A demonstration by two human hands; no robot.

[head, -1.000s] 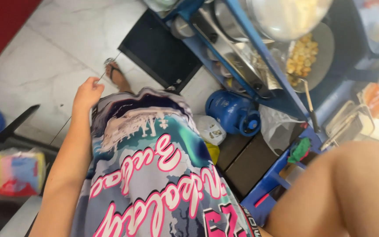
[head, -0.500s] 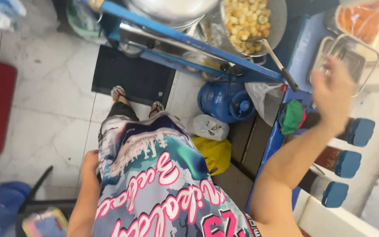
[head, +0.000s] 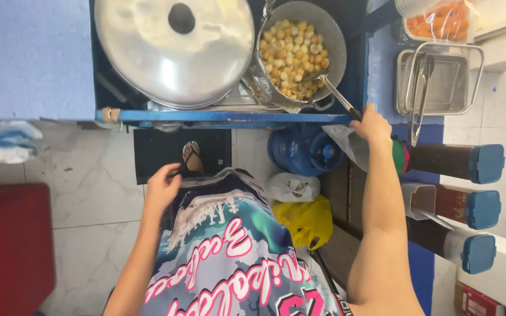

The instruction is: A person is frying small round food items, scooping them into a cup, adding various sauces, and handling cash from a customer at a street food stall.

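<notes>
My right hand (head: 373, 125) is closed around the dark end of a long metal ladle handle (head: 336, 93). The ladle reaches into a round pan (head: 332, 35) full of small golden fried balls (head: 291, 51) on the blue cart. My left hand (head: 162, 187) hangs by my hip against the hem of my printed shirt (head: 229, 257), fingers curled, with nothing visible in it. A large shiny metal lid (head: 174, 50) covers a pot to the left of the pan.
The blue cart edge (head: 224, 116) runs across in front of me, with a blue gas cylinder (head: 300, 153) and white and yellow bags (head: 308, 219) below it. At right are a wire tray with tongs (head: 440, 82), a tub of orange food (head: 440, 20) and blue-capped sauce bottles (head: 458, 164). A red seat (head: 10, 246) stands at left.
The view has swung up over the cart top. My right hand came down from beside the wire tray onto the ladle handle. My left hand rose to my hip.
</notes>
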